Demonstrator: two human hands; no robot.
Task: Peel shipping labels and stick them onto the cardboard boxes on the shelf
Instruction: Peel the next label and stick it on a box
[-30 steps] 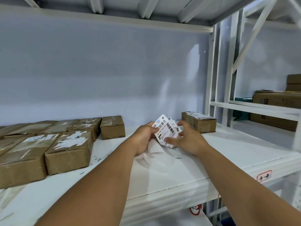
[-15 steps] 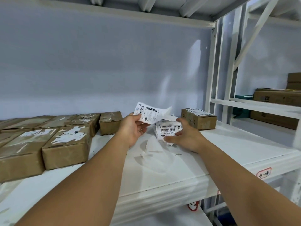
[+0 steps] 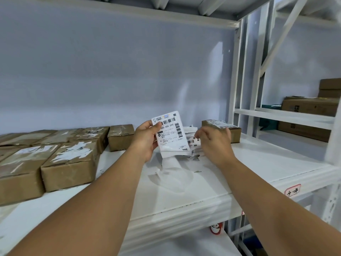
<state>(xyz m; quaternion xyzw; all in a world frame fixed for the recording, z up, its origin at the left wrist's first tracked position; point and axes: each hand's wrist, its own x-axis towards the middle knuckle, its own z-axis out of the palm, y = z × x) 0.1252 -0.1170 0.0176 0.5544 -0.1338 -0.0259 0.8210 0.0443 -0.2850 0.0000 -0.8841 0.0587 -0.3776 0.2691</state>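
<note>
My left hand (image 3: 146, 140) holds a white shipping label (image 3: 171, 133) upright by its left edge, barcode side facing me. My right hand (image 3: 215, 140) hovers just right of it with fingers loosely curled, over a small pile of more labels (image 3: 192, 142) on the shelf; whether it touches them is unclear. One small cardboard box (image 3: 231, 131) with a label on top stands behind my right hand. Several brown boxes (image 3: 72, 161) with torn white patches lie in rows at the left.
Peeled white backing sheets (image 3: 171, 174) lie crumpled on the white shelf (image 3: 258, 167) below my hands. A white upright post (image 3: 238, 71) bounds the bay on the right. The neighbouring bay holds larger cartons (image 3: 310, 108) and a teal item.
My left hand has drawn one label away from the pile and turned it upright. My right hand has let go of the stack and lifted slightly.
</note>
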